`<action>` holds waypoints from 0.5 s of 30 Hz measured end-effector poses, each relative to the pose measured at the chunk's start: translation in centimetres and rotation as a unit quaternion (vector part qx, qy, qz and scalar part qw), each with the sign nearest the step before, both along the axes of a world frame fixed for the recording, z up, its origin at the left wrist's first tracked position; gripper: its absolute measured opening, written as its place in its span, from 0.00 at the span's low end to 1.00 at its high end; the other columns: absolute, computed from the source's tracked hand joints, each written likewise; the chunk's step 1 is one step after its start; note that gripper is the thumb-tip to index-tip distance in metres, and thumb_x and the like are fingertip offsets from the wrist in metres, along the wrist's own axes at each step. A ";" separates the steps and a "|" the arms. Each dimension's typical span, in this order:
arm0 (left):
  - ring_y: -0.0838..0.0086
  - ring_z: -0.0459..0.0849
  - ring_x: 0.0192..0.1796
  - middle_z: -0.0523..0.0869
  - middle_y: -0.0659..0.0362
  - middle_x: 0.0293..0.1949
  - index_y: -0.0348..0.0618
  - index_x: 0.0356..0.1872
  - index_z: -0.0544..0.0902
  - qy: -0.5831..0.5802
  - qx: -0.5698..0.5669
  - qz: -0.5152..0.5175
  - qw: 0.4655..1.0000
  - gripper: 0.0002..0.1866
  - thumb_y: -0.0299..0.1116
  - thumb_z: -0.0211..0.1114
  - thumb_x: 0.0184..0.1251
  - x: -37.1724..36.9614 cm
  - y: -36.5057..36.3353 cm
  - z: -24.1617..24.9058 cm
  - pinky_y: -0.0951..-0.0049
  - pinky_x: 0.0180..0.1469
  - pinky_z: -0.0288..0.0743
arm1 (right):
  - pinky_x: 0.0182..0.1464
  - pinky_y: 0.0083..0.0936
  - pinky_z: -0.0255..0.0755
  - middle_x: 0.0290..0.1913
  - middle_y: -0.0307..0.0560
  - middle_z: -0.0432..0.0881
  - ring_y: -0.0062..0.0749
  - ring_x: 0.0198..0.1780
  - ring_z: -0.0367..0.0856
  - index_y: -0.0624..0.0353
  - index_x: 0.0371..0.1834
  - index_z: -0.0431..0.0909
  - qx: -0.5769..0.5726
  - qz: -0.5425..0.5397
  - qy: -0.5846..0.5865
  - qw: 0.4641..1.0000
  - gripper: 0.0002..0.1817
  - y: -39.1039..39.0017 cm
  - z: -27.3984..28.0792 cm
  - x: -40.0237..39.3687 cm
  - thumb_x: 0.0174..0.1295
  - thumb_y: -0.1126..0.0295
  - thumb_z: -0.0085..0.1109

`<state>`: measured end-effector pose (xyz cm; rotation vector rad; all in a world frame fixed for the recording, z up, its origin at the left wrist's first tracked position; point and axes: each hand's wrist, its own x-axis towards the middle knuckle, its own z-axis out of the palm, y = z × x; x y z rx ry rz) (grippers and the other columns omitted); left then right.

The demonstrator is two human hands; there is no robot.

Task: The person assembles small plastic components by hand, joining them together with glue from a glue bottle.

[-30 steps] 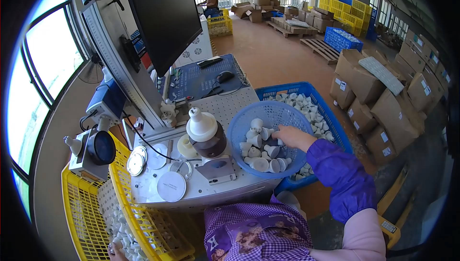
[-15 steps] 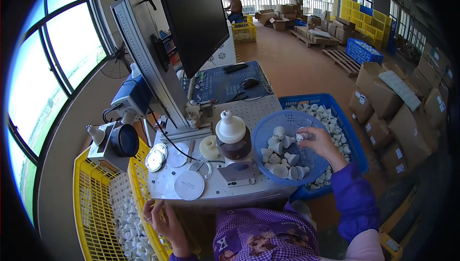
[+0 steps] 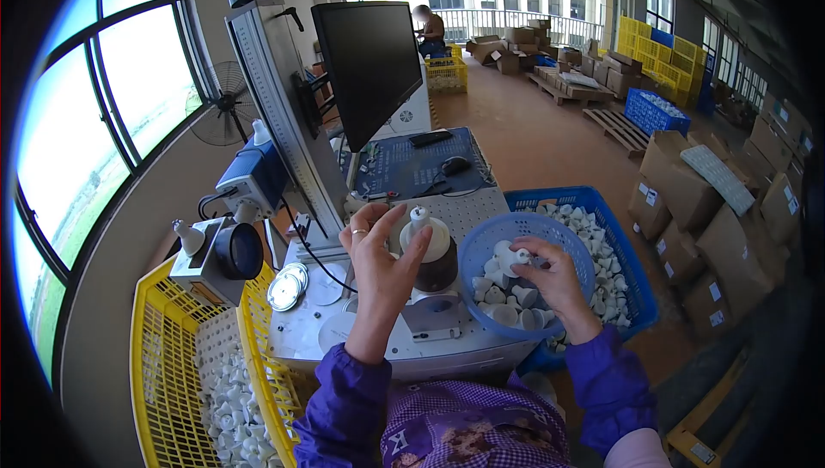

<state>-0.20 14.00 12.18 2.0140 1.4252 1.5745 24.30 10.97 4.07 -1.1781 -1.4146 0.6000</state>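
Note:
My left hand (image 3: 381, 263) is raised beside the white bulb-shaped lamp part (image 3: 439, 238), which stands upright on a dark round holder (image 3: 438, 272). Its thumb and fingers are spread near the narrow top; whether they touch it is hard to tell. In my right hand (image 3: 557, 281) a small white lamp part (image 3: 514, 259) is gripped between thumb and fingers, above the light-blue perforated basin (image 3: 581, 263). Several similar white parts (image 3: 503, 294) lie in that basin.
A blue crate (image 3: 640, 296) of white parts sits under and behind the basin. At left are a yellow crate (image 3: 159, 365) with more parts and a marking-machine head (image 3: 236, 253). A monitor (image 3: 365, 68) stands behind; round metal discs (image 3: 288, 286) lie on the bench.
My left hand has risen from below the bench edge to the lamp part on the holder. My right hand, still gripping its part, has shifted slightly left and down; the view has shifted slightly.

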 end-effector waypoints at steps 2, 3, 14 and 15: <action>0.58 0.63 0.58 0.74 0.52 0.52 0.37 0.46 0.84 0.010 -0.025 -0.024 0.999 0.20 0.37 0.72 0.53 0.4 0.7 0.3 0.60 0.61 0.61 | 0.36 0.15 0.73 0.38 0.41 0.83 0.19 0.35 0.79 0.61 0.43 0.82 0.020 -0.022 0.012 0.999 0.13 0.2 0.8 -0.6 0.53 0.74 0.69; 0.58 0.63 0.58 0.74 0.52 0.52 0.37 0.46 0.84 0.009 -0.025 -0.024 0.999 0.20 0.37 0.72 0.53 0.5 1.1 0.2 0.60 0.61 0.61 | 0.36 0.15 0.73 0.38 0.41 0.83 0.19 0.35 0.79 0.61 0.43 0.82 0.021 -0.022 0.011 0.999 0.13 0.2 1.5 -1.0 0.53 0.74 0.69; 0.79 0.74 0.45 0.78 0.59 0.46 0.37 0.41 0.83 -0.308 -0.001 -0.099 0.946 0.11 0.26 0.69 0.58 -3.6 -3.2 -1.2 0.77 0.49 0.68 | 0.30 0.22 0.71 0.30 0.47 0.83 0.27 0.27 0.79 0.67 0.39 0.81 0.136 0.060 -0.069 0.987 0.17 4.3 8.7 -9.7 0.51 0.66 0.71; 0.79 0.74 0.45 0.78 0.59 0.46 0.37 0.41 0.83 -0.308 -0.001 -0.097 0.946 0.11 0.26 0.69 0.58 -4.0 -3.8 -1.9 0.77 0.49 0.68 | 0.30 0.22 0.71 0.30 0.47 0.83 0.27 0.27 0.79 0.67 0.39 0.81 0.135 0.062 -0.068 0.987 0.17 4.3 8.8 -10.2 0.51 0.66 0.71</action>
